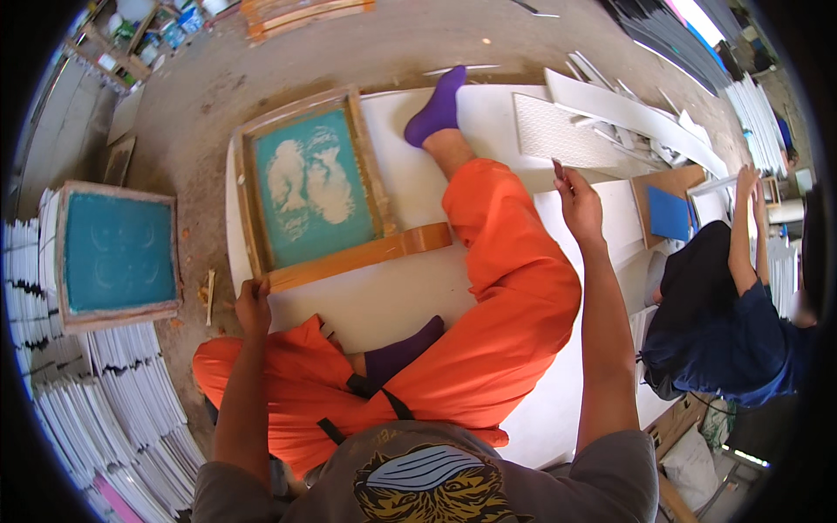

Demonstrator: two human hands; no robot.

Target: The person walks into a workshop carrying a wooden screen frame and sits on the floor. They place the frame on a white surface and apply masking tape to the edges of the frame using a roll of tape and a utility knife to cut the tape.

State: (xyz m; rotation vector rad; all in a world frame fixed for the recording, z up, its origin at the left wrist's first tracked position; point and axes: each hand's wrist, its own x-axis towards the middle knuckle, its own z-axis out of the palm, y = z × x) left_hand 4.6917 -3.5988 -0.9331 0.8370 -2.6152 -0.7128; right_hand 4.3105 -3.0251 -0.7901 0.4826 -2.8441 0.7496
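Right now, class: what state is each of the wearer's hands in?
Left hand: closed on the brown strip's end.
Right hand: closed on a small dark piece.

A white board (384,292) bears a framed teal screen (305,187).

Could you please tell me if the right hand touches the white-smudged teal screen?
No, the right hand is apart from the screen, with the orange trousers between them.

Lighting is diffuse; the upper-right opening (697,19) is overexposed. Fisheye distortion bends peripheral edges; corners are black.
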